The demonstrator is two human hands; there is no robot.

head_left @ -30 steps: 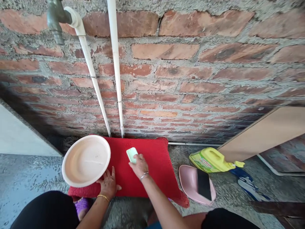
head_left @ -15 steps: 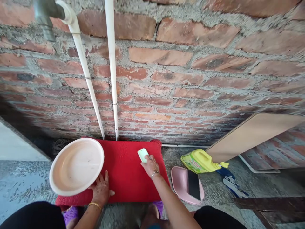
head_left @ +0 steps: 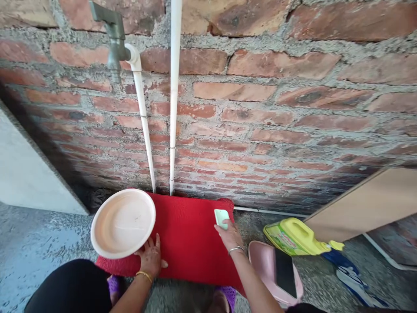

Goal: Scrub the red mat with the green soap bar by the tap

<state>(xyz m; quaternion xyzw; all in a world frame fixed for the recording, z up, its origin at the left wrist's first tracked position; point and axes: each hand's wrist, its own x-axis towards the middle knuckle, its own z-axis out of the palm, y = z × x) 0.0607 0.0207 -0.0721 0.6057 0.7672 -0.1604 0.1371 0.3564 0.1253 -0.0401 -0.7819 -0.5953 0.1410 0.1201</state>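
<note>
A red cloth [head_left: 192,243] lies spread out flat by the foot of the wall. On its right part, my right hand [head_left: 230,234] is closed around a pale green block [head_left: 222,217] with rounded corners; I cannot make out whether it is a soap bar or a brush. My left hand [head_left: 150,258] rests on the cloth with fingers spread, beside the lower right rim of a pale pink basin [head_left: 127,221]. That basin stands on the left part of the cloth, its inside visible.
Right of the cloth are a pink tub [head_left: 260,261] with a black flat object [head_left: 285,271], a yellow jug [head_left: 298,234] and blue-white slippers [head_left: 353,282]. A board [head_left: 365,204] leans on the wall. White pipes [head_left: 174,100] and a tap [head_left: 115,48] are ahead. Purple shoes [head_left: 228,298] are below.
The view has swung left, so everything sits further right. My right hand has slid the pale green block rightward over the cloth, toward its right edge. My left hand stays by the basin.
</note>
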